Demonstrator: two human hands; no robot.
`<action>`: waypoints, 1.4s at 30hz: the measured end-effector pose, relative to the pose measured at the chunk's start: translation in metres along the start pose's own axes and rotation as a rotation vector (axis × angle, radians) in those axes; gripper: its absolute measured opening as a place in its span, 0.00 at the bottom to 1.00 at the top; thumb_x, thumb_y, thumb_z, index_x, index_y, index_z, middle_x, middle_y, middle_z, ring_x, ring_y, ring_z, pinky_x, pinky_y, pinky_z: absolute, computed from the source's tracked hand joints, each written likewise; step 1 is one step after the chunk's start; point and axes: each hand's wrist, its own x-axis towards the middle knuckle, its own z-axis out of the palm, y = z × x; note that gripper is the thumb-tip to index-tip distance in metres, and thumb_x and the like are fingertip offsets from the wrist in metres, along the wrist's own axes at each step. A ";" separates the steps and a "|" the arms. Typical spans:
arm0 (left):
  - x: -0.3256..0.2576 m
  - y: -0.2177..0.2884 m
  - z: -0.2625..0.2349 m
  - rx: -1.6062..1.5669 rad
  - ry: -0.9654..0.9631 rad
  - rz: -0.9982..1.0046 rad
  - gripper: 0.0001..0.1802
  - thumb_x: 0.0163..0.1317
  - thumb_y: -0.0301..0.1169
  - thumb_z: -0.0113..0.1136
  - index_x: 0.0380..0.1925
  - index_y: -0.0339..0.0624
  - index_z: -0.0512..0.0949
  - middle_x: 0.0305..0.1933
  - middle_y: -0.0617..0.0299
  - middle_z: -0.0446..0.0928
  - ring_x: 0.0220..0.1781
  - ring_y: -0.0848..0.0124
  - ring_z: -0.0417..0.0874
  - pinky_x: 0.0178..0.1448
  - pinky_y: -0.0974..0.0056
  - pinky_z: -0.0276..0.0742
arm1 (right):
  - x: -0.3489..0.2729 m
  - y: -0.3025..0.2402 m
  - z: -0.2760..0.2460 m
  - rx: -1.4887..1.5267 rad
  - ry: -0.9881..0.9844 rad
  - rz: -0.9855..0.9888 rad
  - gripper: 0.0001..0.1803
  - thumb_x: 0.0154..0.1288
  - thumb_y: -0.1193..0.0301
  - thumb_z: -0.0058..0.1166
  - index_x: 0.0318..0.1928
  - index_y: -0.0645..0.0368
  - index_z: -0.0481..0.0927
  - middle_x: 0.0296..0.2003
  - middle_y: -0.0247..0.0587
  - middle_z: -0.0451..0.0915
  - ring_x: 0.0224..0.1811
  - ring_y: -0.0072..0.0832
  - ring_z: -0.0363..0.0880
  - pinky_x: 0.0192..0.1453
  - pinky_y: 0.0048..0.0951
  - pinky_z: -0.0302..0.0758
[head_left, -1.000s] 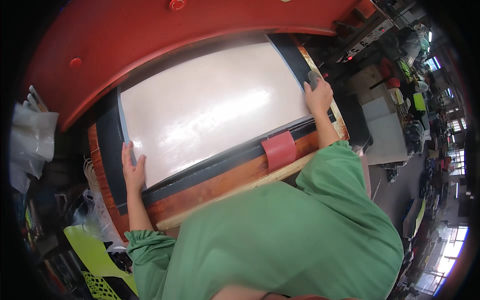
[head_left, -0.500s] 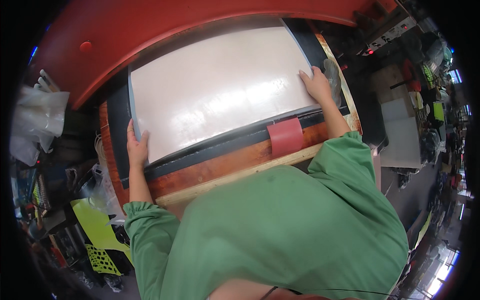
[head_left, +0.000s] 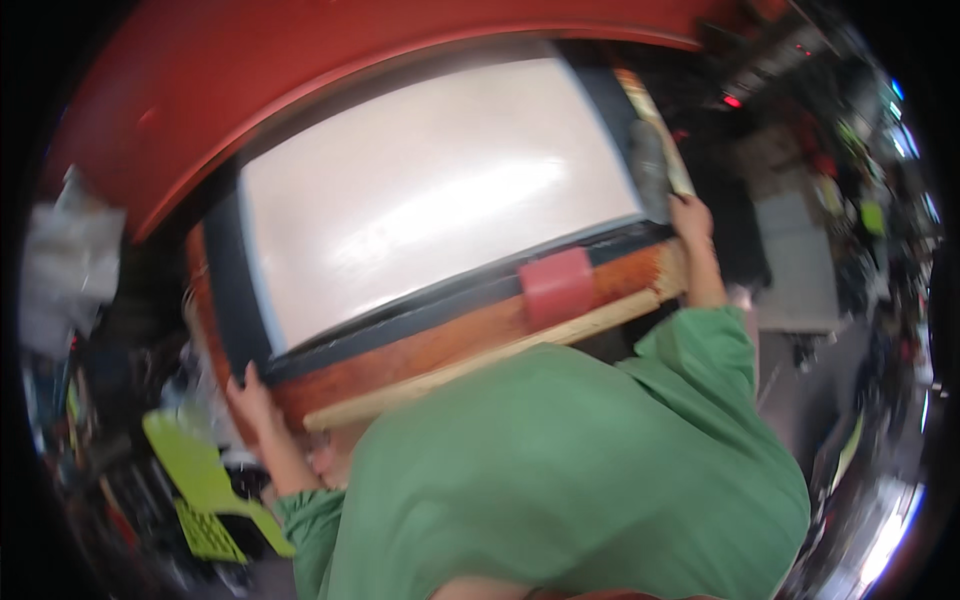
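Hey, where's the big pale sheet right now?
In the head view, the pale sheet lies at upper centre on the dark mat, left of the right hand, its near edge just beyond the red flap.

Taking the whole view as the dial, a glossy whitish sheet [head_left: 430, 190] lies aslant on a black board [head_left: 228, 270] over the reddish-brown surface [head_left: 400, 360]. The left hand [head_left: 254, 400] is at 8 o'clock, by the board's near corner; the right hand [head_left: 692, 220] is at 2 o'clock, by the surface's edge (blur hides both grips). Red machinery [head_left: 330, 70] spreads at 11 o'clock, a whitish plastic bag [head_left: 75, 260] at 9.
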 end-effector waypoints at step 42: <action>0.037 0.058 -0.033 0.122 -0.322 0.387 0.09 0.66 0.31 0.62 0.37 0.34 0.80 0.32 0.65 0.81 0.35 0.77 0.77 0.43 0.68 0.73 | 0.038 -0.026 -0.059 -0.076 -0.052 -0.506 0.25 0.71 0.53 0.53 0.39 0.69 0.73 0.38 0.69 0.78 0.45 0.63 0.76 0.47 0.52 0.72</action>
